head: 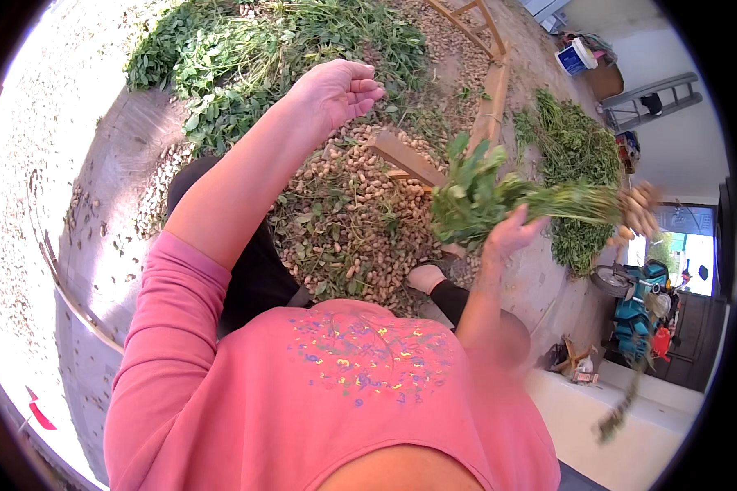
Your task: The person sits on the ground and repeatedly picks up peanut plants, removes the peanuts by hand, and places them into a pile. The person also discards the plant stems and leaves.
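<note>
My right hand (513, 234) grips a bunch of peanut plants (571, 204) by the stems. Its green leaves point left and its pods, blurred, stick out at the right end. Up and to the left, my left hand (339, 92) is held above the ground with its fingers loosely curled and apart; nothing shows in it. Below that hand, a heap of loose peanuts (368, 227) mixed with leaf scraps spreads between my legs. A wooden bench (493, 104) lies beside the heap, one leg (405, 158) jutting over the peanuts, partly behind the held bunch.
A large pile of leafy plants (270, 55) lies ahead, another pile (577, 153) to the right. Farther right are a bucket (576, 57), a metal ladder (651, 101) and a teal motorbike (639, 310). A blurred plant strand (620, 405) shows at lower right.
</note>
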The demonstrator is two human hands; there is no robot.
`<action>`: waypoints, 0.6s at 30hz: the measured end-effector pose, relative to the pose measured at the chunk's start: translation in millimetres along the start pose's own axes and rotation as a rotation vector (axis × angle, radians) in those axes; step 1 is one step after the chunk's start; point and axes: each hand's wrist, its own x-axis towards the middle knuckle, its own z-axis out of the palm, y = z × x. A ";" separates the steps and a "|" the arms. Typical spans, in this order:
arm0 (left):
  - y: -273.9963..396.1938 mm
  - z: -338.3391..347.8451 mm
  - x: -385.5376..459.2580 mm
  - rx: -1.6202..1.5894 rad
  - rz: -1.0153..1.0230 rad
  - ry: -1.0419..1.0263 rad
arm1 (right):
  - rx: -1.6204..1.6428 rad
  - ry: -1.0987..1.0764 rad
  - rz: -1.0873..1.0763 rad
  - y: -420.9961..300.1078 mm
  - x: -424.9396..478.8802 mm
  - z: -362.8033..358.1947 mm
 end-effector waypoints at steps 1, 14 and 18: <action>-0.4 3.5 2.6 0.000 -0.015 -0.021 | -0.304 -0.473 0.192 71.7 -60.5 -6.3; 3.6 -3.7 9.9 0.008 0.018 -0.007 | -0.015 -0.105 -0.170 -68.5 91.6 -37.5; 2.7 -6.3 7.8 0.009 0.012 0.003 | 0.040 0.159 -0.330 -85.1 88.1 -41.1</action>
